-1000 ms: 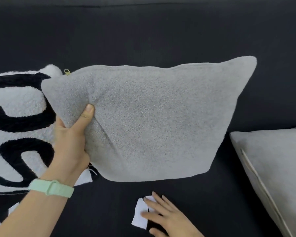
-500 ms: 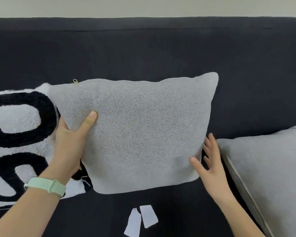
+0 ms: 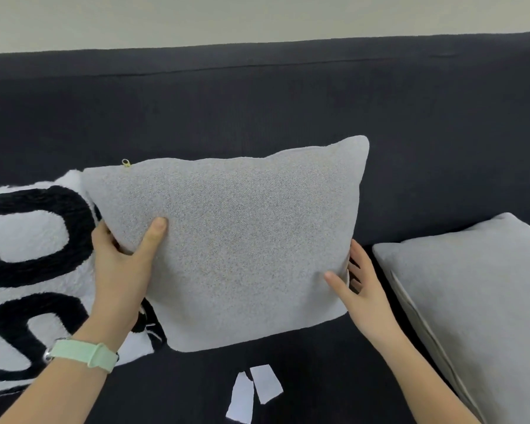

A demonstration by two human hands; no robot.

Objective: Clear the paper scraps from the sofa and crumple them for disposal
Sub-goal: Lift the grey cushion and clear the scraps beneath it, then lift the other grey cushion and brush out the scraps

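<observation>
Two white paper scraps (image 3: 254,393) lie side by side on the dark sofa seat (image 3: 181,390), just in front of the grey pillow (image 3: 242,240). The pillow stands upright against the sofa back. My left hand (image 3: 126,270) grips its left edge, thumb on the front face. My right hand (image 3: 358,286) rests on the pillow's lower right edge, thumb in front and fingers spread behind it. Neither hand touches the scraps.
A fluffy white cushion with black loops (image 3: 34,270) leans at the left, partly behind the grey pillow. A second grey pillow (image 3: 478,301) lies at the right. The dark sofa back (image 3: 257,102) rises behind, with a pale wall above it.
My right hand left the paper scraps and rose to the pillow's right edge. The pillow went from tilted and lifted to upright against the sofa back. The view tilted upward.
</observation>
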